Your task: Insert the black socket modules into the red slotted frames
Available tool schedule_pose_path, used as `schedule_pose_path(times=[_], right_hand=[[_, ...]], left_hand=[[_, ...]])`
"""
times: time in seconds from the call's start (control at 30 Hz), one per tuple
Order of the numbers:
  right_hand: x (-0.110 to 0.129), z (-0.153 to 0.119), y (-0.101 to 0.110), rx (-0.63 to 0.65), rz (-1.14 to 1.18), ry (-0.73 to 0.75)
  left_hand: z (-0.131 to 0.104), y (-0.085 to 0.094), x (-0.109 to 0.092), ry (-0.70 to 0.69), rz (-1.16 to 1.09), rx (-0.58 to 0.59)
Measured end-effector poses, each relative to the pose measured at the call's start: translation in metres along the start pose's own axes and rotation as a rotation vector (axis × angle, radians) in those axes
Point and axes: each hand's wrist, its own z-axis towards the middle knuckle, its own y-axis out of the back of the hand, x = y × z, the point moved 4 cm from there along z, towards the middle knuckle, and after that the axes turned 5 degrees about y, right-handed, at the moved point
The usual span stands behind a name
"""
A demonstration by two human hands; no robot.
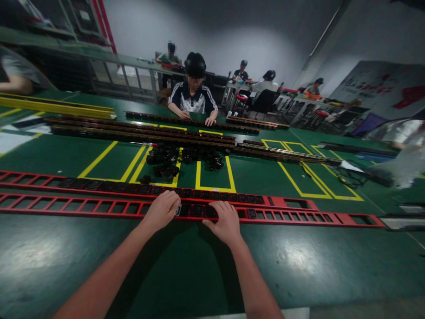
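Pressing down on the near red strip frame point(95, 209), both hands sit close together at about the middle of its length. The left hand point(162, 208) is curled, knuckles up, its fingertips on a black socket module point(196, 210) seated in the frame; whether it pinches anything under the fingers I cannot tell. The right hand point(223, 219) lies flatter, fingers spread and bent over the same frame just to the right of the left hand, resting on the seated modules rather than closed round anything.

Left of the hands, the near frame's cut-out slots are bare, showing the green table point(307, 268) through them; right of the hands a few slots hold black modules, then bare slots run on to the frame's end. Just beyond the near frame, parallel to it, lies a second red frame point(42, 179), with a run of black modules filling its middle stretch.

Beyond that second frame, inside yellow floor-tape boxes point(213, 187) marked on the table, a loose heap of black socket modules point(167, 163) is piled. Farther still lie long dark strips point(128, 134) side by side. Behind those strips a seated person in a dark striped jacket point(194, 102) has both hands on the table.
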Motion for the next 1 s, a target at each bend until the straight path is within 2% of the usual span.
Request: schedule_pose_path(times=[0.47, 1.0], right_hand=[[-0.0009, -0.0001, -0.0007, 0.007, -0.01, 0.007], [-0.0009, 0.0, -0.0011, 0.001, 0.0, 0.007]], left_hand=[[0.0005, 0.0028, -0.0017, -0.037, -0.004, 0.074], [-0.0004, 0.0007, 0.0, -0.009, -0.053, 0.022]])
